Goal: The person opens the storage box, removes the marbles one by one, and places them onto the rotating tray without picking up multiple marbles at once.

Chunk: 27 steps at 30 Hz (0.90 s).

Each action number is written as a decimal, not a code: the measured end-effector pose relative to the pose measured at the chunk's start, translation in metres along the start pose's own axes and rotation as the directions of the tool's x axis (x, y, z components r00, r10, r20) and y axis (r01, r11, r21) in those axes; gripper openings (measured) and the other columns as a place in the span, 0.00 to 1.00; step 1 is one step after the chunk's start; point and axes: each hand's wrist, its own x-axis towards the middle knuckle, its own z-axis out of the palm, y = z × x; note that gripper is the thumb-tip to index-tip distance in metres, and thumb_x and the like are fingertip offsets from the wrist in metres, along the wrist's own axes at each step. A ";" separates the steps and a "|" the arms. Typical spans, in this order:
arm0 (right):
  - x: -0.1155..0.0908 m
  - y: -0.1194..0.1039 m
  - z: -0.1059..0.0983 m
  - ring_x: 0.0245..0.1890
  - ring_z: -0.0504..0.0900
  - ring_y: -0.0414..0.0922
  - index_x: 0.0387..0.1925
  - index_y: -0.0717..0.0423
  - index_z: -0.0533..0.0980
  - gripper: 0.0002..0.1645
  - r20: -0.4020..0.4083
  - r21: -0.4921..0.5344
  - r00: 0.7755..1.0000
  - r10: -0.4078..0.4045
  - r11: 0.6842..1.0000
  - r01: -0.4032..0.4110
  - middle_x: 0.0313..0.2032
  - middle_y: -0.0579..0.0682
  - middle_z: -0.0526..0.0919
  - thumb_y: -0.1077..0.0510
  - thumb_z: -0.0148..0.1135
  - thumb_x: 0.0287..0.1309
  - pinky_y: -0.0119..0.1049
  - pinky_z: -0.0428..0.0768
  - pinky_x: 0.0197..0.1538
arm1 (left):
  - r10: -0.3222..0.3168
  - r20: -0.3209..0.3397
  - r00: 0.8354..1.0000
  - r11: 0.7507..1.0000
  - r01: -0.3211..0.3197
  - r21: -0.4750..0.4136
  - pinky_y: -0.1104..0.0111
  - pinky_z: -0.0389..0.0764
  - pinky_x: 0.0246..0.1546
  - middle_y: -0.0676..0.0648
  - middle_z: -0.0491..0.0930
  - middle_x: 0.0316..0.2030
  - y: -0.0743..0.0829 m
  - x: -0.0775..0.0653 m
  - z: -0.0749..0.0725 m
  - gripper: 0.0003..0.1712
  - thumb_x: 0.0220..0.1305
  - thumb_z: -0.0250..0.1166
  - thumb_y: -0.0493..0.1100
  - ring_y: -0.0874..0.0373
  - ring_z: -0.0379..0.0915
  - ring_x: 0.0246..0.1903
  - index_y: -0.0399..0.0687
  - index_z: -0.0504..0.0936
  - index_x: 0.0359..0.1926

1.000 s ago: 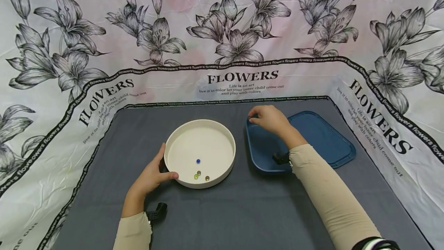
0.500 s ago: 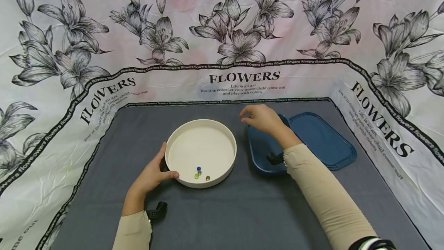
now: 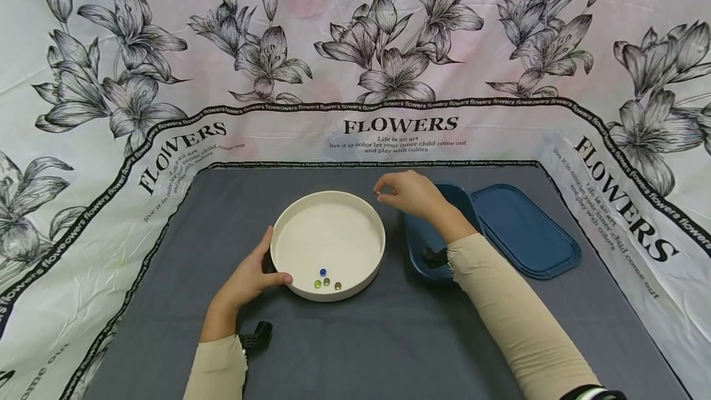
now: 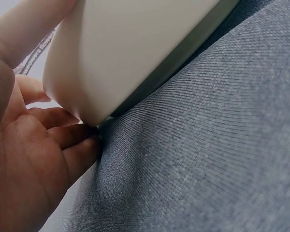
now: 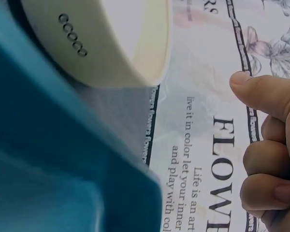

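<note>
In the head view my left hand (image 3: 244,283) grips the left side of a round cream tray (image 3: 328,227), thumb over the rim. The left wrist view shows the fingers curled at its lower edge, with a dark gap under the tray's base (image 4: 150,89). Several marbles lie near the tray's front edge, among them a blue marble (image 3: 323,271) and a brownish marble (image 3: 337,286). My right hand (image 3: 413,195) is between the tray and a blue box (image 3: 415,258), above the cloth. Its thumb and forefinger pinch a small glinting marble (image 3: 378,194), mostly hidden by the fingertips.
A blue lid (image 3: 528,233) lies flat to the right of the box, its left side close to the box. Grey cloth (image 3: 355,344) covers the work surface, and a flower-printed sheet (image 3: 278,134) borders it at the back and sides.
My right hand has moved left from over the box's far left corner toward the tray. The blue marble has rolled toward the tray's front edge. My left hand keeps its grip.
</note>
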 end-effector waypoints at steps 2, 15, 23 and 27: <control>0.000 -0.003 0.000 0.33 0.82 0.41 0.53 0.43 0.84 0.14 -0.008 -0.014 1.000 -0.021 1.000 0.021 0.39 0.41 0.88 0.46 0.66 0.69 0.40 0.78 0.34 | 0.001 0.002 1.000 1.000 -0.001 0.001 0.79 0.54 0.69 0.46 0.32 0.82 0.001 0.001 0.001 0.74 0.55 0.80 0.47 0.46 0.38 0.81 0.55 0.31 0.82; 0.017 -0.026 0.004 0.26 0.79 0.40 0.53 0.42 0.85 0.14 0.008 -0.042 0.998 -0.067 0.997 0.067 0.34 0.40 0.87 0.47 0.64 0.70 0.38 0.76 0.30 | 0.016 -0.008 1.000 1.000 -0.016 0.003 0.89 0.53 0.62 0.44 0.32 0.82 0.003 0.002 -0.002 0.75 0.54 0.81 0.45 0.44 0.37 0.81 0.50 0.30 0.82; 0.029 -0.038 0.017 0.37 0.85 0.40 0.55 0.45 0.84 0.15 0.060 0.012 0.995 -0.082 0.997 0.082 0.47 0.45 0.89 0.48 0.64 0.71 0.41 0.83 0.42 | 0.023 -0.010 1.000 1.000 -0.023 0.017 0.92 0.52 0.60 0.42 0.31 0.82 0.001 0.002 0.000 0.75 0.53 0.81 0.47 0.43 0.37 0.81 0.45 0.31 0.82; 0.037 -0.040 0.024 0.38 0.85 0.39 0.56 0.46 0.84 0.16 0.088 0.024 0.992 -0.094 0.995 0.092 0.50 0.45 0.88 0.49 0.64 0.72 0.40 0.82 0.43 | 0.013 -0.006 1.000 1.000 -0.013 0.006 0.92 0.53 0.59 0.41 0.31 0.82 0.000 0.002 0.001 0.75 0.53 0.81 0.46 0.43 0.37 0.80 0.45 0.31 0.82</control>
